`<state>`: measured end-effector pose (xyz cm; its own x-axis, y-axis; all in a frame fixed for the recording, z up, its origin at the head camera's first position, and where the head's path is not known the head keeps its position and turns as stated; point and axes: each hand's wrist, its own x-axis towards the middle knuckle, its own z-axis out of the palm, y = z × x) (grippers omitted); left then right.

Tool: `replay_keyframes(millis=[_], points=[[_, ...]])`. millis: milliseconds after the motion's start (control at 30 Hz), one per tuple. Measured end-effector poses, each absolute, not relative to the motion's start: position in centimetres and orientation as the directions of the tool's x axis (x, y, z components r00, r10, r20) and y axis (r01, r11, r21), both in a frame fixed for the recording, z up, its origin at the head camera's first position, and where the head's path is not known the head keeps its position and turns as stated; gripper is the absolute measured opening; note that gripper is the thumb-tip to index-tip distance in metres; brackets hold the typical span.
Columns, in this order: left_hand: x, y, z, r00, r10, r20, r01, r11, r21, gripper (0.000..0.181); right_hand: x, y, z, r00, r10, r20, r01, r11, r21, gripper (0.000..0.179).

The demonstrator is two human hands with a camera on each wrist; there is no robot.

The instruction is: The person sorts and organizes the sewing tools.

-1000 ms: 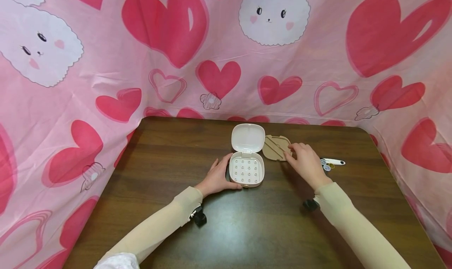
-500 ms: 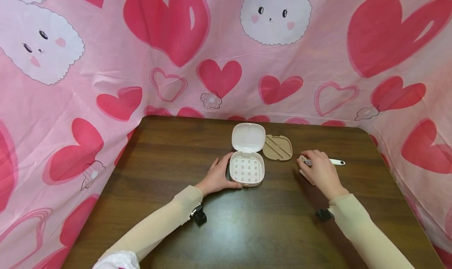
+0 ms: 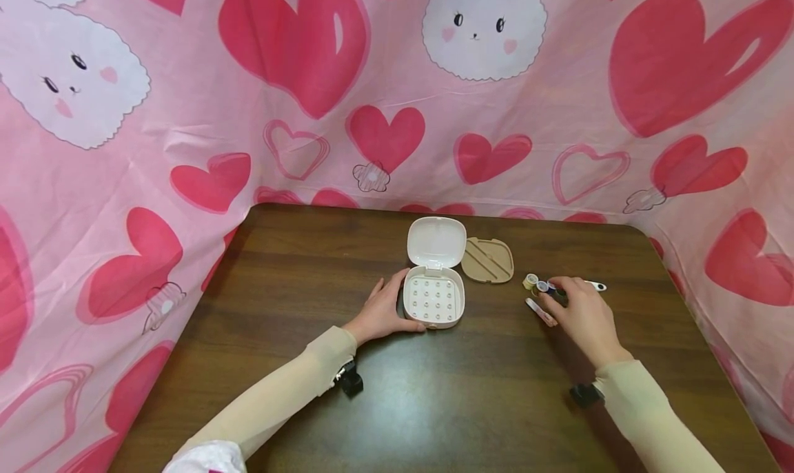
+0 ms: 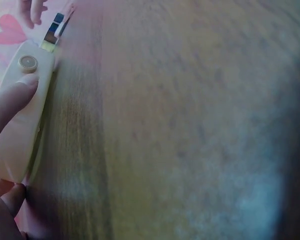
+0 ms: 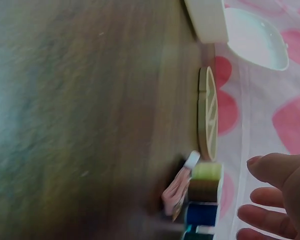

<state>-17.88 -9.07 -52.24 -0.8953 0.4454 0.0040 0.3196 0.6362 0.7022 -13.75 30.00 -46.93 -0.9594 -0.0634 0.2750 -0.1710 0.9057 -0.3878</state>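
Left hand: curled round the left side of the box, its grip holding it; thumb at the front, just beside the round button. Box sits open on the counter, rows of small pegs inside; white lid hinged back on the far side.

Right hand: over the spools, well to the right of the box. Grip released; right wrist view shows thumb and fingers spread loosely, apart from the thread. Spools stand close in a row: yellow, brown, blue, and a last one that looks teal, though cut off by the lower edge of that view.

Pink bundle with a white end lies near the spools, on the person's side. White handle, holed at its tip, shows beyond the right hand; remainder hidden.

Tan tray, crossed by diagonal ridges, lies flat between lid and spools. Heart-print cloth hangs behind. Both sleeves pale; a black camera at the left wrist.
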Motion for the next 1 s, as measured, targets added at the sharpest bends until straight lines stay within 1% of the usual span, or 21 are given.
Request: replay_keyframes(millis=[367, 567, 733, 900, 1000], points=[[-17.8, -9.2, -52.1, -0.894, 0.449, -0.002, 0.314, 0.628, 0.712, 0.122, -12.7, 31.8, -47.8, -0.944, 0.0, 0.329, -0.135, 0.912, -0.386, 0.042], [-17.8, -9.2, -52.2, -0.896, 0.443, -0.004, 0.309, 0.632, 0.711, 0.123, -12.3, 32.4, -48.2, -0.931, 0.015, 0.364, -0.136, 0.913, -0.386, 0.049], [-17.8, -9.2, -52.0, -0.895, 0.447, -0.005, 0.312, 0.632, 0.71, 0.122, -12.2, 33.1, -48.6, -0.908, 0.029, 0.418, -0.156, 0.902, -0.402, 0.055], [-17.7, -9.1, -52.1, -0.894, 0.447, -0.014, 0.309, 0.64, 0.704, 0.123, -11.9, 34.1, -49.0, -0.925, 0.074, 0.372, -0.109, 0.887, -0.448, 0.055], [-17.8, -9.0, -52.0, -0.895, 0.446, -0.016, 0.307, 0.641, 0.704, 0.123, -11.8, 34.8, -49.4, -0.932, 0.096, 0.348, -0.079, 0.885, -0.458, 0.055]])
